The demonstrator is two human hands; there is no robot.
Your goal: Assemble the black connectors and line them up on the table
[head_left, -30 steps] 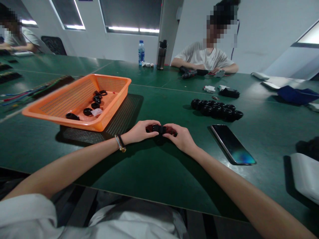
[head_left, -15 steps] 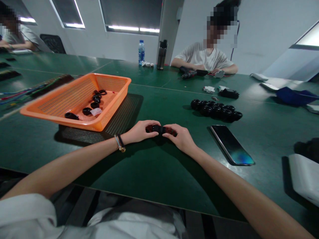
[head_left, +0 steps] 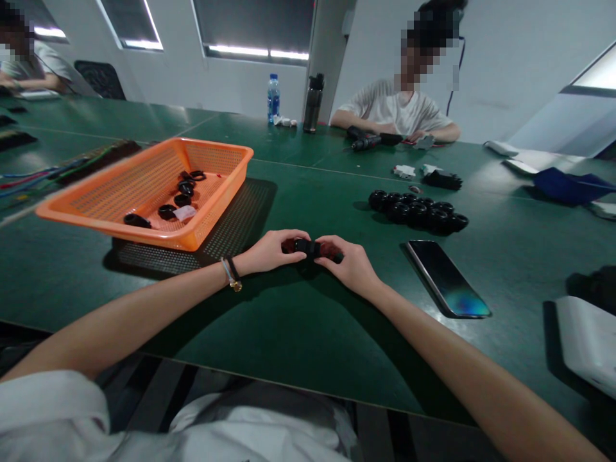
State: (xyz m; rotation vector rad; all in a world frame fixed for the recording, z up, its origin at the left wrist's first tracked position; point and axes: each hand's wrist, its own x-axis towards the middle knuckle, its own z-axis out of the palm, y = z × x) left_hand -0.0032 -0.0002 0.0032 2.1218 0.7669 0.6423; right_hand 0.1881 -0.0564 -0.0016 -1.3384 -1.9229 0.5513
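A small black plastic part [head_left: 308, 249] is between my two hands, a little above the green table. My left hand [head_left: 268, 252] closes on its left end, thumb below and fingers above. At the other end, my right hand [head_left: 355, 264] grips it in the same way. My fingers cover much of the part, and whether it is one piece or two joined cannot be made out. To the right, a cluster of round black plastic pieces [head_left: 418, 212] stands in rows. An orange basket [head_left: 192, 240] on the left contains several loose black rings [head_left: 183, 200] and a small pale scrap [head_left: 185, 213].
A phone [head_left: 447, 279] lies right of my hands, with a white case [head_left: 590, 343] beyond it. Farther back are a power drill [head_left: 368, 141], a dark bottle [head_left: 313, 106] and a water bottle [head_left: 273, 99]. A person [head_left: 397, 109] sits across the green table [head_left: 289, 340].
My hands keep the same hold on the black part, which shows almost no movement. The view has shifted very slightly.
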